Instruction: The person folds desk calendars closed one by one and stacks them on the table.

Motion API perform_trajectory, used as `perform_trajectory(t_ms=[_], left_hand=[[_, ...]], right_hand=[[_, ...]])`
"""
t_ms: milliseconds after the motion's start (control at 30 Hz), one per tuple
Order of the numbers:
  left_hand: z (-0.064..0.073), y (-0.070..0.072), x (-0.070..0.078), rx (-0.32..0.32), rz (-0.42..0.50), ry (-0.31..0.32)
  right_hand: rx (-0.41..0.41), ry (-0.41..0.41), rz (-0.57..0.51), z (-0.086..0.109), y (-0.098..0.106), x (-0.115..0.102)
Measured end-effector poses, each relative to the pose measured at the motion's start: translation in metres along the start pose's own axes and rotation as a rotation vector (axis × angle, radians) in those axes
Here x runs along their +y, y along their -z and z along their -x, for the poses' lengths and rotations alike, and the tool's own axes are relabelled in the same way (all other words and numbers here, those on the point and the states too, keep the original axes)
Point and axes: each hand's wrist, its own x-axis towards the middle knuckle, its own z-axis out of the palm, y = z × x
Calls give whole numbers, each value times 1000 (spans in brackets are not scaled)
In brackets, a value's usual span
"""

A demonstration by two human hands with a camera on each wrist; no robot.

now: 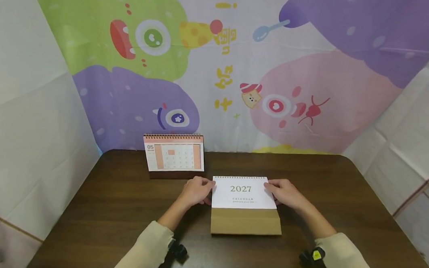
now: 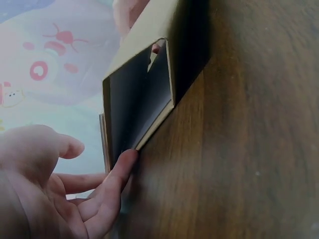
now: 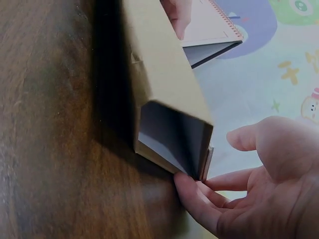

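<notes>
A white desk calendar (image 1: 245, 194) printed "2027", with a spiral along its top edge and a tan cardboard stand (image 1: 246, 222), is on the table between both hands. My left hand (image 1: 195, 190) holds its left side near the upper corner. Opposite it, my right hand (image 1: 286, 192) holds the right side, one fingertip over the page. Both wrist views show the hollow, dark-lined stand end-on, with fingertips of the left hand (image 2: 65, 189) and the right hand (image 3: 254, 184) at its corners. Some fingers are hidden behind the calendar.
A second desk calendar (image 1: 177, 154), pink and white and marked "05", stands at the back left, close to the left hand. The dark wooden table (image 1: 122, 218) meets a cartoon-printed cloth (image 1: 229, 130) behind. White cloth hangs at both sides.
</notes>
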Motion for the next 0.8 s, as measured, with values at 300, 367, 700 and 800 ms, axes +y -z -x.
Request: perform_trajectory(t_ms=[300, 367, 700, 800], left_hand=[[3, 1, 2, 77, -139, -52], [8, 0, 6, 153, -248, -98], [77, 0, 66, 218, -398, -278], [86, -3, 76, 190, -418, -286]], right_hand=[[-12, 58, 94, -1, 2, 3], [9, 127, 181, -14, 2, 21], [86, 272, 461, -27, -14, 50], [46, 274, 438, 4, -16, 9]])
